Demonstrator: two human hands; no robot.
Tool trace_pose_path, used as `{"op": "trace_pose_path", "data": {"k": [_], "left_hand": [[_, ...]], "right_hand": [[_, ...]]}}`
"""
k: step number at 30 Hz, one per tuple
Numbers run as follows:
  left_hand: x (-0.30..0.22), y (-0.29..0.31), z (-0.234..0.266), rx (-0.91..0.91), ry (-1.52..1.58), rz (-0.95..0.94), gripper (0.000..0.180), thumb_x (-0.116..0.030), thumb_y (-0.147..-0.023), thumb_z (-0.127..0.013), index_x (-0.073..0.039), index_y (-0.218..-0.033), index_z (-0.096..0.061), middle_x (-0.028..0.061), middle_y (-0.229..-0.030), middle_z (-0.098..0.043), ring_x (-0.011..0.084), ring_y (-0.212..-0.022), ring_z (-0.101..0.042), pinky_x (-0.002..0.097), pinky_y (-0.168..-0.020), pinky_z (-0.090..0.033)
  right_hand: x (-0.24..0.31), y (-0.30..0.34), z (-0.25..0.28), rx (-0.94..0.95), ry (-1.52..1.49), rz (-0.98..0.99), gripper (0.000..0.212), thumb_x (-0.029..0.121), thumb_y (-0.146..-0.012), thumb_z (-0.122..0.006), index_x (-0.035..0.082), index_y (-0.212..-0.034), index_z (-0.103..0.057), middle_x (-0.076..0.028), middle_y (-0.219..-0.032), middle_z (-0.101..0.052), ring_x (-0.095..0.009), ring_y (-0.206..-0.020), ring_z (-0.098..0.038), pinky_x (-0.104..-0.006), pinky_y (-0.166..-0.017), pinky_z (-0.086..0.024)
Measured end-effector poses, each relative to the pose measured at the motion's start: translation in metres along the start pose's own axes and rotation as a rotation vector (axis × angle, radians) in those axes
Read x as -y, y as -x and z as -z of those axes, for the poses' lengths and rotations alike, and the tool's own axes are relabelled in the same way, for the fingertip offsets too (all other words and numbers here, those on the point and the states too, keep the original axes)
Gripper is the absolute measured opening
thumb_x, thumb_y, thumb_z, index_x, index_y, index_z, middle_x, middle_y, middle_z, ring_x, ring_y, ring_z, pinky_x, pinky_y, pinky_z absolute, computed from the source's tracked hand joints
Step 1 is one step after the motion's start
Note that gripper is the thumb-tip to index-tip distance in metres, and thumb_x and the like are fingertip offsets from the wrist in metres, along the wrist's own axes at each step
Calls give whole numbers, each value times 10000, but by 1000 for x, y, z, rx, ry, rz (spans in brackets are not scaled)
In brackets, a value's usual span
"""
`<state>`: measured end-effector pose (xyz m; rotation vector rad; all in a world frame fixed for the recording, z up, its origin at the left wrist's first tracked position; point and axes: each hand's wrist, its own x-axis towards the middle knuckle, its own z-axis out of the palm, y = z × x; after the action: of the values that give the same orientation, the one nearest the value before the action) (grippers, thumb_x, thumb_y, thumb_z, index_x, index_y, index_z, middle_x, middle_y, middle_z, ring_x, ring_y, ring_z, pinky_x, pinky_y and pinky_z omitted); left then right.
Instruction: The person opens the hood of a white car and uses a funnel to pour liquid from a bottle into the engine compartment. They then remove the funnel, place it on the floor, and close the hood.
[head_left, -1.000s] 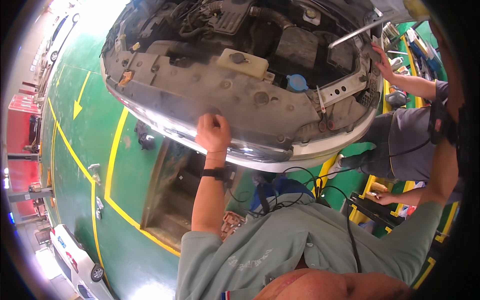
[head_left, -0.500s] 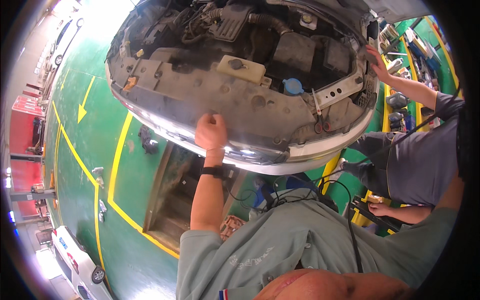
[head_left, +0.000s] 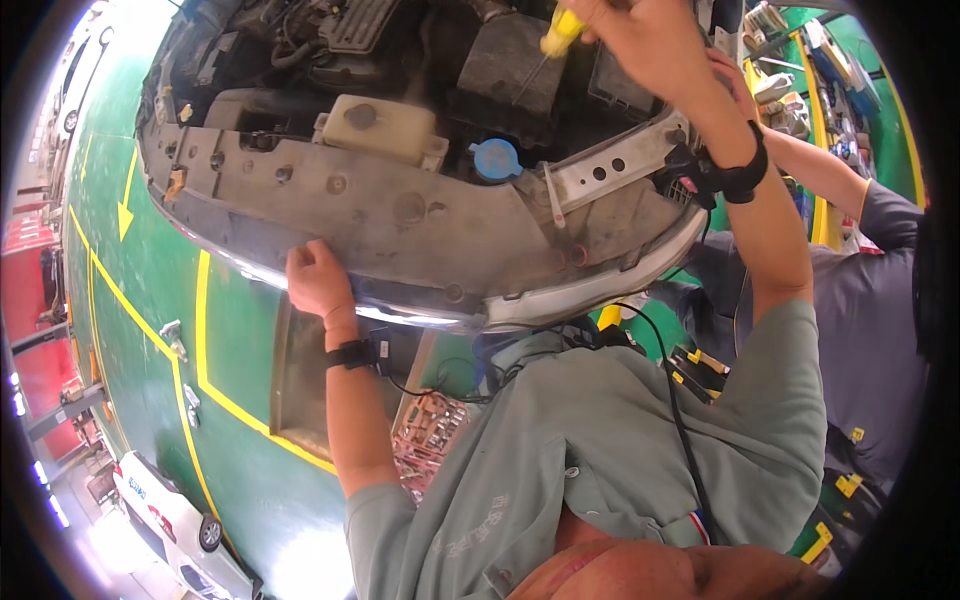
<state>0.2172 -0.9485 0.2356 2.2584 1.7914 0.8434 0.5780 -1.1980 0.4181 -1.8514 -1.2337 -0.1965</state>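
My right hand (head_left: 655,50) is closed round the yellow handle of a screwdriver (head_left: 562,32). Its thin shaft slants down and left above the black box (head_left: 505,65) in the engine bay. My left hand (head_left: 320,280) rests with curled fingers at the front edge of the grey radiator cover panel (head_left: 370,205); whatever it may hold is hidden. Between the hands are a cream reservoir (head_left: 385,128) with a dark cap and a blue filler cap (head_left: 496,158). Scissors (head_left: 556,195) lie on the panel's right part, their handles blurred.
A co-worker's hand (head_left: 738,85) is at the car's right side, beside my right forearm. An open toolbox (head_left: 430,430) with several tools lies below the bumper. A white car (head_left: 170,525) stands at the lower left. A black cable (head_left: 670,390) runs across my shirt.
My right hand has come into view over the engine bay with the screwdriver. The view has shifted, so the car sits further left and higher. My left hand remains closed at the front edge.
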Motion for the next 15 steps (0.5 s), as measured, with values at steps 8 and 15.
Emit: {"op": "trace_pose_path", "data": {"k": [8, 15], "left_hand": [[4, -5, 0, -2, -17, 38, 311, -313, -850, -604, -84, -639, -587, 102, -629, -622, 326, -575, -572, 469, -564, -414], [6, -3, -4, -14, 16, 36, 323, -301, -854, -617, -72, -631, -565, 102, -601, -582, 317, -558, -525, 463, -572, -405]], "right_hand": [[-53, 44, -41, 203, -21, -96, 223, 259, -1003, -626, 66, -1114, -614, -121, -856, -739, -279, -770, -736, -356, -660, -570], [-91, 54, -60, 340, -54, -176, 256, 273, -1001, -638, 80, -1144, -548, -138, -903, -737, -309, -817, -733, -372, -688, -569]]}}
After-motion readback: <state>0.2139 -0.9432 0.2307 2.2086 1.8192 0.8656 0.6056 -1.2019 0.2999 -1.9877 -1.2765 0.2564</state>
